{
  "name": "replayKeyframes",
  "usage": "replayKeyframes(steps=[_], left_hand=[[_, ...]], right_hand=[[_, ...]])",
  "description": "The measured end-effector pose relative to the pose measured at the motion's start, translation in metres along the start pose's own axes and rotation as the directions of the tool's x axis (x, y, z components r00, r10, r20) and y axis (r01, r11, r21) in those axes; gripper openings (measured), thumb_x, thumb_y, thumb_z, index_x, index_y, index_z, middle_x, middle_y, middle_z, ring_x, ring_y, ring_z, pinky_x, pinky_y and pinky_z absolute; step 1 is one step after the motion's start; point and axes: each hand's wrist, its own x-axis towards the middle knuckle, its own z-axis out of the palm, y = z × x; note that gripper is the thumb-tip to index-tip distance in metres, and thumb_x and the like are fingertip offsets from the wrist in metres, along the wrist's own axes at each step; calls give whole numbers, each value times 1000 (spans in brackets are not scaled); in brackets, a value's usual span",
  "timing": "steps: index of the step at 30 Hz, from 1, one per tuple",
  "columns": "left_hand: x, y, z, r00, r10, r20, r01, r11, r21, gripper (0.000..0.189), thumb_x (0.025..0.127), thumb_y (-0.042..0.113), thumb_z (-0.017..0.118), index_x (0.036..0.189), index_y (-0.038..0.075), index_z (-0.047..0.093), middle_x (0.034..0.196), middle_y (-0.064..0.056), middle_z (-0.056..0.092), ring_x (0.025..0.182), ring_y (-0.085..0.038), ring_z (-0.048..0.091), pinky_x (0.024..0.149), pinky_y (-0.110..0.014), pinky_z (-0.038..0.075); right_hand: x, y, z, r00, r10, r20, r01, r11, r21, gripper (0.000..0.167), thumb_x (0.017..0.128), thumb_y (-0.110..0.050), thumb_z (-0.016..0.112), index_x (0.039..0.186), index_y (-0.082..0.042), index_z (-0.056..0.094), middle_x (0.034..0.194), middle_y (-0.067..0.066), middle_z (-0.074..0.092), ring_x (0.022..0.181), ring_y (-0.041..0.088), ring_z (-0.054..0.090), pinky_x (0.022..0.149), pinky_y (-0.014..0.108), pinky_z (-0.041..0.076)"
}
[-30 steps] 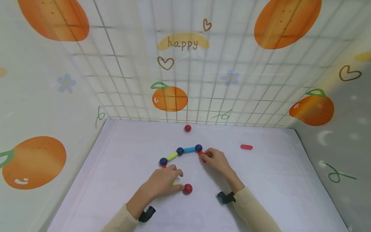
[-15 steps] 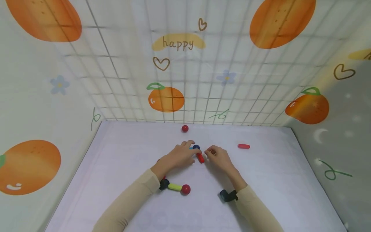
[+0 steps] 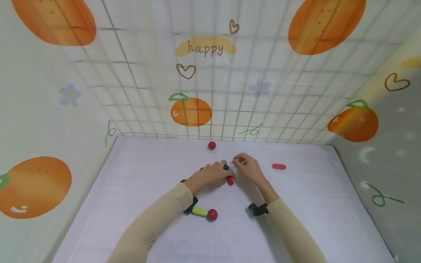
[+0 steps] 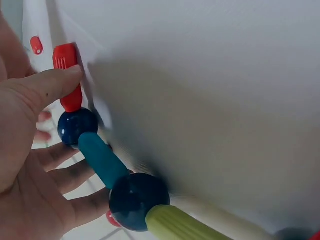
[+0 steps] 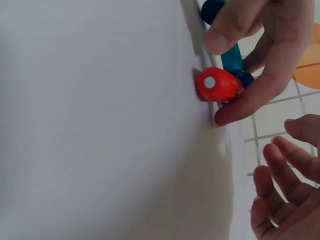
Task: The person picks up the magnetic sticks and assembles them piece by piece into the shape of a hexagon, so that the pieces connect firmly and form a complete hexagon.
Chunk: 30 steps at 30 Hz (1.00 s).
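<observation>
A chain of magnetic rods and balls lies on the table, partly hidden under my left arm. My left hand (image 3: 212, 174) holds its right end, thumb over the red rod (image 4: 67, 56) and forefinger around the far side of the dark blue ball (image 3: 226, 167). In the left wrist view a teal rod (image 4: 103, 160) joins that ball to another dark blue ball (image 4: 140, 201), followed by a yellow-green rod (image 4: 185, 225). My right hand (image 3: 248, 168) is just to the right, fingers loosely bent, with nothing in them.
The chain's near end shows a yellow-green rod (image 3: 199, 212) and a large red ball (image 3: 212, 214). Another red ball (image 3: 212, 145) sits by the back wall, and a loose red rod (image 3: 279, 166) lies at the right. Printed cloth walls (image 3: 158, 87) enclose the table.
My left hand has moved from the chain's near left part to its right end. The right hand has let go of the red rod and drawn away, slightly farther back.
</observation>
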Motion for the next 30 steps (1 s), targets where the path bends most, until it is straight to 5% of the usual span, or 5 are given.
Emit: replayKeyframes(steps=[8, 17, 24, 30], left_hand=[[0, -6, 6, 1000, 2, -24, -2, 1000, 12, 36, 100, 31, 62, 136, 35, 60, 148, -13, 42, 123, -32, 49, 95, -54, 47], [-2, -5, 5, 999, -5, -36, 4, 1000, -30, 34, 101, 31, 61, 135, 33, 61, 146, -11, 45, 125, -32, 48, 95, -57, 46], [-3, 0, 5, 999, -23, -40, 24, 999, 29, 39, 102, 32, 58, 141, 29, 57, 148, -11, 44, 127, -31, 48, 93, -54, 48], [-2, -4, 9, 998, -36, -53, 37, 999, 18, 39, 102, 33, 58, 141, 30, 57, 146, -10, 45, 125, -30, 49, 92, -54, 48]], right_hand=[[55, -22, 13, 998, -51, 28, 50, 998, 37, 27, 97, -24, 68, 119, -9, 67, 106, 12, 69, 91, 29, 63, 73, 38, 53], [101, -37, 31, 968, -50, 246, 68, 996, -66, 40, 98, -24, 66, 136, -11, 61, 124, 18, 64, 111, 33, 61, 89, 46, 51], [113, -36, 40, 946, -34, 323, 81, 988, -132, 43, 97, -19, 66, 139, -14, 59, 130, 18, 61, 116, 34, 59, 92, 48, 50], [113, -40, 43, 944, -49, 327, 106, 982, -159, 37, 96, -16, 68, 132, -11, 62, 115, 16, 67, 101, 30, 63, 85, 44, 51]])
